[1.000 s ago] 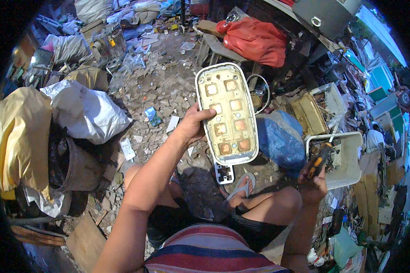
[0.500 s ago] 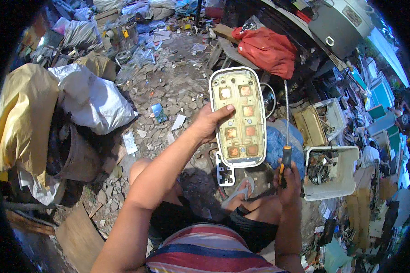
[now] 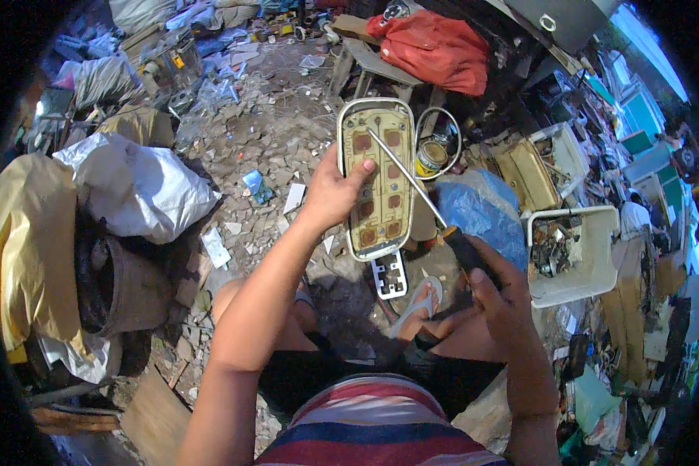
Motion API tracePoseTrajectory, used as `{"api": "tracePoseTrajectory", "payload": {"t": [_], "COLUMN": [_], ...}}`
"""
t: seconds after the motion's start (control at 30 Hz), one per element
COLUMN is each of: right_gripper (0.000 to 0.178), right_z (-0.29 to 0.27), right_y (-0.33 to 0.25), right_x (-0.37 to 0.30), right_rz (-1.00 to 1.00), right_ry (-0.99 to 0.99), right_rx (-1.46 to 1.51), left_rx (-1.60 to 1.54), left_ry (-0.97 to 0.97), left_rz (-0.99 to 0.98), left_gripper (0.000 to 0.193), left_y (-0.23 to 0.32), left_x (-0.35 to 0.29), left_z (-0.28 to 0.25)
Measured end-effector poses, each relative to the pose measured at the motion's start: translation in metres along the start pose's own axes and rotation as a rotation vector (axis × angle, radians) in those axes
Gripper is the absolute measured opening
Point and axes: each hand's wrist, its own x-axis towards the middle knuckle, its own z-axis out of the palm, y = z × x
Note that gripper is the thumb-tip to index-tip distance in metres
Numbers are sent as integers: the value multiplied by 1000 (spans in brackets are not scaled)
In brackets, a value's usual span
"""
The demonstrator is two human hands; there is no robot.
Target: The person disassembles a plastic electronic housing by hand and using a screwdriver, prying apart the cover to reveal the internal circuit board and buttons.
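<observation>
My left hand [image 3: 332, 193] grips the left edge of a long, round-ended shallow casing [image 3: 380, 175], its thumb pressed on the inner face. Inside the casing is a yellowish panel with several brown, coppery squares and small round fixings. In my right hand [image 3: 499, 289], closed round its dark handle, is a long-shafted screwdriver [image 3: 412, 182]. The screwdriver's tip lies over the upper part of the panel; whether it touches cannot be made out. Below the casing's lower end, a white plastic frame with cut-outs [image 3: 390, 276] shows between my feet.
A pale plastic bin [image 3: 571, 291] with dark scraps stands at the right, beside a blue bag [image 3: 478, 217]. Farther off are a metal can [image 3: 431, 158] and a red cloth [image 3: 435, 50] on a stool. White sack [image 3: 136, 186] and yellow sack [image 3: 35, 248] sit left. Rubble covers the ground.
The screwdriver has swung from upright at the right to slanting across the casing, its tip now over the panel. My left hand still holds the casing, now tilted a little differently.
</observation>
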Motion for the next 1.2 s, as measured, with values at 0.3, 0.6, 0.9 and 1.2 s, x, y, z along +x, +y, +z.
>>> {"api": "tracePoseTrajectory", "payload": {"t": [0.3,0.6,0.9,1.2], "right_gripper": [42,41,40,32], "right_z": [-4,-10,-25,-58], "right_y": [-2,-4,-27,-53], "right_x": [11,10,12,40], "right_rz": [-40,-86,89,412], "right_ry": [-36,-13,-85,-339], "right_rx": [-95,-109,-149,356], "left_rx": [6,224,458,534], "left_ry": [4,31,96,56], "left_rz": [73,131,494,446], "left_gripper": [40,39,58,66], "left_y": [-8,-3,-8,-3], "left_x": [1,2,4,1], "left_z": [5,2,5,0]}}
